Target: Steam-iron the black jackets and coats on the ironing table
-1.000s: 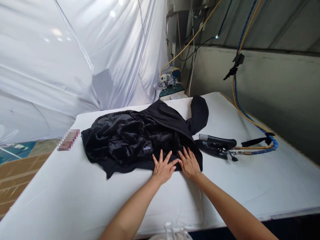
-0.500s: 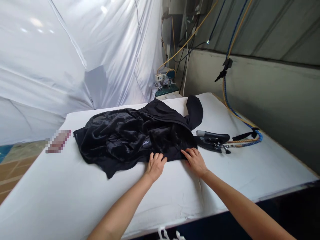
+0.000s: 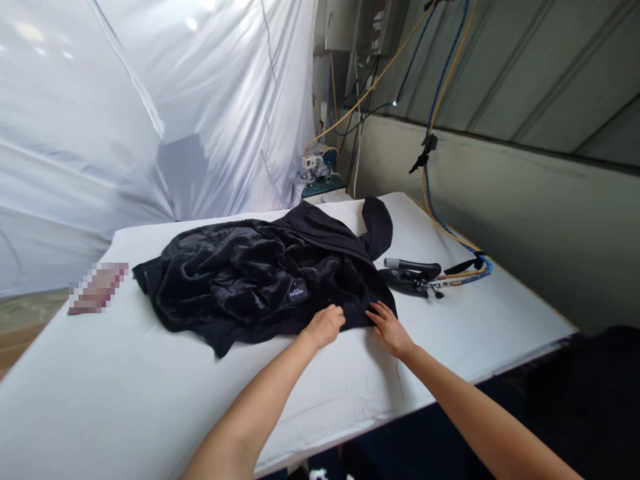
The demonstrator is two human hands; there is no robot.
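A black garment (image 3: 250,273) with a shiny plush lining lies spread and rumpled on the white table (image 3: 150,400). A small GUESS label (image 3: 298,293) shows on its inside, near the front edge. On that front edge, right of the label, rests my left hand (image 3: 326,327), its fingers curled together on the cloth. My right hand (image 3: 393,331) lies a little further right, fingers apart and tips on the garment's edge. One sleeve (image 3: 377,227) sticks out at the back right.
An iron (image 3: 413,275) stands right of the garment, with blue and orange hoses (image 3: 470,267) running up from it. A pixelated reddish item (image 3: 99,288) lies at the table's left. White sheeting (image 3: 200,100) hangs behind; a machine (image 3: 317,172) is beyond the back edge.
The camera view has shifted. My left hand has slid right along the garment's edge, closer to my right hand, and its fingers are more bunched. The label shows more fully.
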